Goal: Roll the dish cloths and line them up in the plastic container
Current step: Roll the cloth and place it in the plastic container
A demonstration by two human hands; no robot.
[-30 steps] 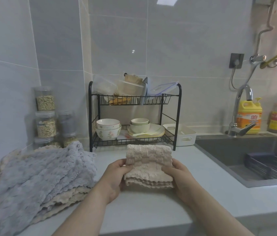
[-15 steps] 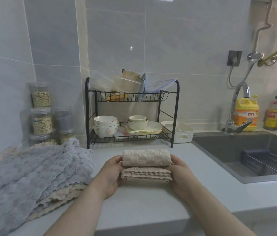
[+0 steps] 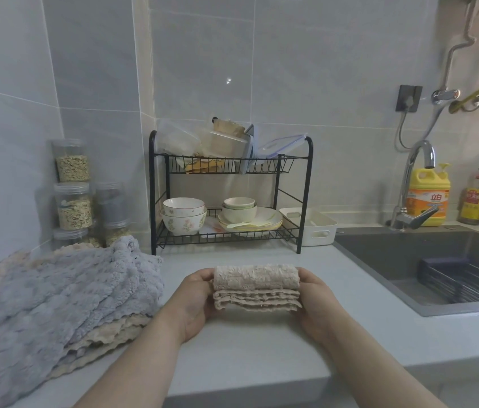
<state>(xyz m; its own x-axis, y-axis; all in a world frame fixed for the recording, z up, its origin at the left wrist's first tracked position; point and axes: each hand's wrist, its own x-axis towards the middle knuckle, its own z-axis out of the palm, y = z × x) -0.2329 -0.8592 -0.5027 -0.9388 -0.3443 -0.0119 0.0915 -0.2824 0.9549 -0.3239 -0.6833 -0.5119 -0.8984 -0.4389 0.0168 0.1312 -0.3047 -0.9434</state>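
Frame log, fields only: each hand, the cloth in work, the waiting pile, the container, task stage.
left hand: grips the left end of the beige cloth
right hand: grips its right end
beige cloth: partly rolled; roll on the far side, layered flat edge toward the person
pile: grey cloth on top of beige ones, unrolled, at the left of the counter
container: white, right of the rack, no cloth seen in it
stage: roll unfinished, nothing lined up yet

Beige cloth (image 3: 256, 285); grey-blue pile (image 3: 55, 295)
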